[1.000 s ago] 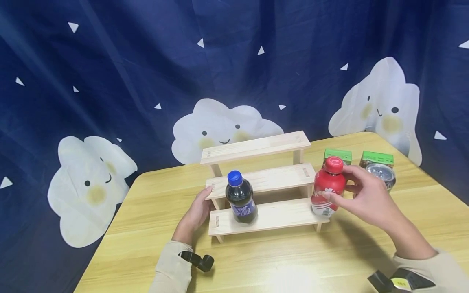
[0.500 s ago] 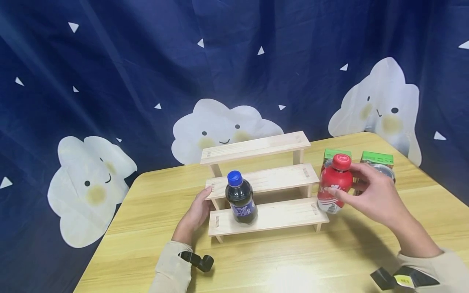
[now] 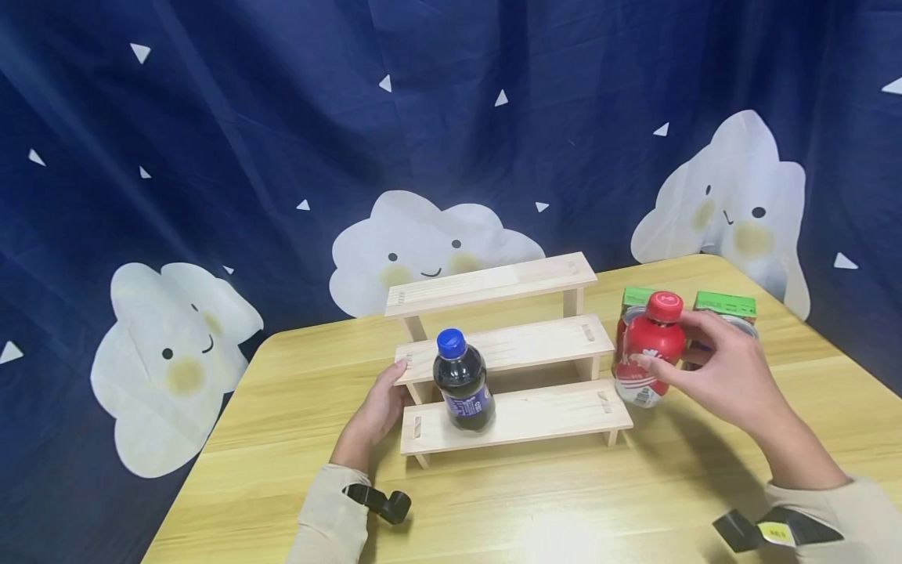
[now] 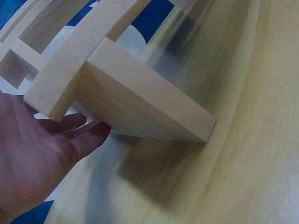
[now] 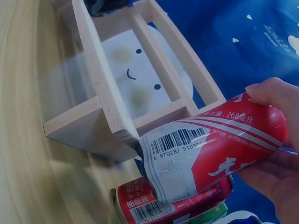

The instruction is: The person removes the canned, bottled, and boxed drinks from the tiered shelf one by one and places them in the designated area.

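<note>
A three-tier wooden shelf [image 3: 543, 411] stands on the table. My left hand [image 3: 377, 407] holds its left end, thumb at the middle tier; in the left wrist view, the fingers [image 4: 91, 140] touch the side leg beneath a board. A dark drink bottle [image 3: 461, 384] with a blue cap stands upright on the lowest tier, towards the left. In my right hand [image 3: 729, 368] is a red and white drink bottle [image 3: 655, 348], gripped between thumb and fingers. It tilts slightly, just off the shelf's right end. Its barcode side faces the right wrist view.
Behind the red bottle are a red drink can [image 5: 135, 198] and a green-topped box [image 3: 636, 297]. Another green-topped box [image 3: 726, 303] and a silver-topped can [image 3: 745, 325] stand farther right, partly hidden by my right hand. A dark blue curtain [image 3: 437, 117] hangs behind the table [image 3: 282, 439].
My right hand has moved the red bottle from the lowest tier's right end rightward and slightly away, off the board. The left hand, shelf and dark bottle have not moved.
</note>
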A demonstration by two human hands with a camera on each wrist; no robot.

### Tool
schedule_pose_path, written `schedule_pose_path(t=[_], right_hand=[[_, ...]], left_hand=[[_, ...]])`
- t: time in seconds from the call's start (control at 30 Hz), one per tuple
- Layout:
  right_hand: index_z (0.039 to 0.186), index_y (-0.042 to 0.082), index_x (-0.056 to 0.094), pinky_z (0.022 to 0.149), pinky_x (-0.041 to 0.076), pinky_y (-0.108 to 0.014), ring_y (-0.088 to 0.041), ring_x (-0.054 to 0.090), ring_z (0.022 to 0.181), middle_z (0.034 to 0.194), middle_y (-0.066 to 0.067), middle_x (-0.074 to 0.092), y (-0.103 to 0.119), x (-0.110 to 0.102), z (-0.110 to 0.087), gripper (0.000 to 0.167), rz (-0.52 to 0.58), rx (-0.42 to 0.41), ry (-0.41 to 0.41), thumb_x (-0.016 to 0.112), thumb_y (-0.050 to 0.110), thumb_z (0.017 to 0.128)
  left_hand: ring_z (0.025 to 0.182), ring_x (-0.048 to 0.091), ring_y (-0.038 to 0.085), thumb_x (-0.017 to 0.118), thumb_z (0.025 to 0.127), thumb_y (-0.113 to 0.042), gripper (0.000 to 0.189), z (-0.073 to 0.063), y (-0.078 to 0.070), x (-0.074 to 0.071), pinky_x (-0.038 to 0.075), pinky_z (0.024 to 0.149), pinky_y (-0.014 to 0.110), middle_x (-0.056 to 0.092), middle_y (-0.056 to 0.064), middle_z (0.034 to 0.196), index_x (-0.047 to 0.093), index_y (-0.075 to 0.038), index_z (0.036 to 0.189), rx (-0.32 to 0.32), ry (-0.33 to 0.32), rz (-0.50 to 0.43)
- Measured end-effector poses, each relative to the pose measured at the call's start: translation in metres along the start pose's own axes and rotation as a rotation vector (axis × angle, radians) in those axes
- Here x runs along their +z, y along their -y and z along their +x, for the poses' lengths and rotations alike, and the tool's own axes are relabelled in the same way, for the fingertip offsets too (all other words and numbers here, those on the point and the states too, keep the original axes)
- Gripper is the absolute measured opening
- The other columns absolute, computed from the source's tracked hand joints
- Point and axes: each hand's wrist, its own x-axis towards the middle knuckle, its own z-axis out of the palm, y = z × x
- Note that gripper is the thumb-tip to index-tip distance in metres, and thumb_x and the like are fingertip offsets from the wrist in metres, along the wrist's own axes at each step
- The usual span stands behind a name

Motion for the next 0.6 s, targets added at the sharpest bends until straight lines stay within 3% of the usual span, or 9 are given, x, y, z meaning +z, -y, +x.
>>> schedule_pose_path(t=[0.23, 0.5, 0.6], right_hand=[[0.111, 0.0, 0.062, 0.065, 0.045, -0.004, 0.017, 0.056, 0.074, 0.095, 0.023, 0.053, -0.0041, 0.0011, 0.0003, 0.056, 0.005, 0.018, -0.012, 0.086, 0.005, 0.061], [0.115, -0.003, 0.059, 0.063, 0.044, -0.003, 0.02, 0.052, 0.073, 0.102, -0.016, 0.061, -0.0071, 0.0032, -0.0008, 0.059, -0.017, 0.046, 0.033, 0.085, 0.01, 0.064], [0.116, -0.004, 0.058, 0.062, 0.044, -0.003, 0.019, 0.052, 0.071, 0.103, -0.021, 0.061, -0.0094, 0.0042, -0.0015, 0.06, -0.045, 0.063, 0.05, 0.086, 0.013, 0.064]], left_hand=[[0.118, 0.047, 0.029, 0.022, 0.097, -0.039, 0.06, -0.0007, -0.0005, 0.0002, 0.039, 0.095, 0.039, 0.042, 0.026, 0.136, 0.033, 0.002, 0.14, -0.007, 0.0, 0.008], [0.119, 0.047, 0.031, 0.022, 0.097, -0.038, 0.06, -0.0012, -0.0014, 0.001, 0.039, 0.094, 0.039, 0.042, 0.025, 0.135, 0.035, 0.001, 0.14, -0.012, -0.009, 0.001], [0.12, 0.046, 0.032, 0.022, 0.097, -0.039, 0.06, -0.0014, -0.0015, 0.0011, 0.039, 0.095, 0.039, 0.042, 0.025, 0.136, 0.035, 0.0, 0.14, -0.015, -0.01, 0.002]])
